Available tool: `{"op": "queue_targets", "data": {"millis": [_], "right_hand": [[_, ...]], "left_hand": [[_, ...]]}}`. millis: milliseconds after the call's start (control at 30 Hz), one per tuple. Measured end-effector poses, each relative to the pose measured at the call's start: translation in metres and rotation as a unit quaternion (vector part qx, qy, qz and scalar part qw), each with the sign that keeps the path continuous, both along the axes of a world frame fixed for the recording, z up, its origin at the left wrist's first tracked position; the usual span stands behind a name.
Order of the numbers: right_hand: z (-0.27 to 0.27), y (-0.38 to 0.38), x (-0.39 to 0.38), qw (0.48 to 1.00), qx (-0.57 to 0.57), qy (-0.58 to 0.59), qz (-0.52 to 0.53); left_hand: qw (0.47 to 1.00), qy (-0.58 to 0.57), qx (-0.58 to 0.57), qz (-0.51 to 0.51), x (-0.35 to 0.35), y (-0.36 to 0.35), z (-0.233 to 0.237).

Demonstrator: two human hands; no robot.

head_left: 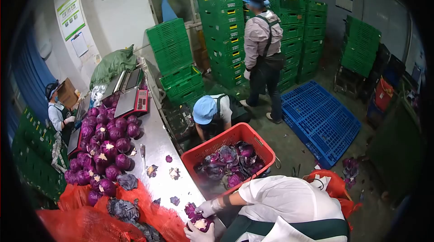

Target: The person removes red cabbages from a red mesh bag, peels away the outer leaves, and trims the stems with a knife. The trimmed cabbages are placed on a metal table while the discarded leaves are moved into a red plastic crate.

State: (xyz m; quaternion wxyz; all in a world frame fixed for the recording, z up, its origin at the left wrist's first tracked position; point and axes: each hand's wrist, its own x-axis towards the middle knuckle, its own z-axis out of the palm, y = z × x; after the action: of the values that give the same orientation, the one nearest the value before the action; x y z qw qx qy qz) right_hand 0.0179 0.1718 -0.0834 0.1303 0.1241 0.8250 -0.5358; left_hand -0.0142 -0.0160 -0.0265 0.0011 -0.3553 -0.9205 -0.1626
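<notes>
Head view: a steel table (pixel 158 148) extends from beneath the grip; a red crate (pixel 239 133) of cabbage stands to its right. The gloved left hand (pixel 199 234) is closed around a purple cabbage (pixel 201 225); the right hand (pixel 208 208) touches it, closure indeterminable.

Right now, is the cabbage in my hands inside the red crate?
No, the purple cabbage is at the near end of the metal table, outside the red crate.
</notes>
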Motion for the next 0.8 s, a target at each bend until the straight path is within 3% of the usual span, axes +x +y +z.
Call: {"op": "queue_targets", "data": {"millis": [33, 100, 167, 267, 300, 367, 400, 467, 500, 633, 733, 800], "right_hand": [[0.026, -0.001, 0.002, 0.997, 0.074, 0.007, 0.02], [-0.022, 0.0, -0.01, 0.996, 0.075, 0.052, 0.009], [-0.032, -0.001, -0.015, 0.993, 0.076, 0.091, -0.008], [0.05, 0.002, 0.005, 0.998, 0.059, 0.022, 0.011], [0.032, 0.008, 0.003, 0.998, 0.059, 0.023, 0.011], [-0.016, 0.024, -0.005, 0.996, 0.089, 0.027, 0.0], [-0.014, 0.029, 0.003, 0.999, -0.004, 0.018, -0.045], [-0.017, 0.03, 0.007, 0.999, -0.012, 0.01, -0.045], [-0.013, 0.026, 0.009, 0.997, -0.031, 0.011, -0.067], [0.015, 0.024, 0.01, 0.997, -0.029, -0.045, -0.049], [0.023, 0.03, 0.012, 0.998, 0.055, -0.013, -0.025], [0.011, 0.034, 0.013, 0.999, 0.045, -0.011, -0.03]], "left_hand": [[1.0, 0.004, -0.009, -0.012, -0.002, 0.0, 0.0], [0.999, -0.026, -0.017, 0.016, 0.003, 0.004, 0.01], [0.997, -0.044, -0.034, 0.048, 0.003, 0.003, 0.009], [0.998, -0.048, -0.033, 0.037, 0.002, 0.004, 0.016], [0.998, -0.047, -0.033, 0.037, 0.0, 0.0, 0.005], [0.998, 0.0, 0.053, 0.012, -0.009, -0.012, -0.024], [0.992, 0.062, 0.109, -0.024, -0.007, -0.018, -0.015], [0.971, -0.131, 0.185, -0.079, -0.032, -0.033, -0.046], [0.968, -0.066, 0.215, -0.111, -0.031, -0.036, -0.041], [0.97, -0.064, 0.21, -0.106, -0.025, -0.042, -0.025], [0.967, -0.014, 0.237, -0.092, -0.02, -0.042, -0.029], [0.961, -0.055, 0.253, -0.098, -0.025, -0.046, -0.036]]}}
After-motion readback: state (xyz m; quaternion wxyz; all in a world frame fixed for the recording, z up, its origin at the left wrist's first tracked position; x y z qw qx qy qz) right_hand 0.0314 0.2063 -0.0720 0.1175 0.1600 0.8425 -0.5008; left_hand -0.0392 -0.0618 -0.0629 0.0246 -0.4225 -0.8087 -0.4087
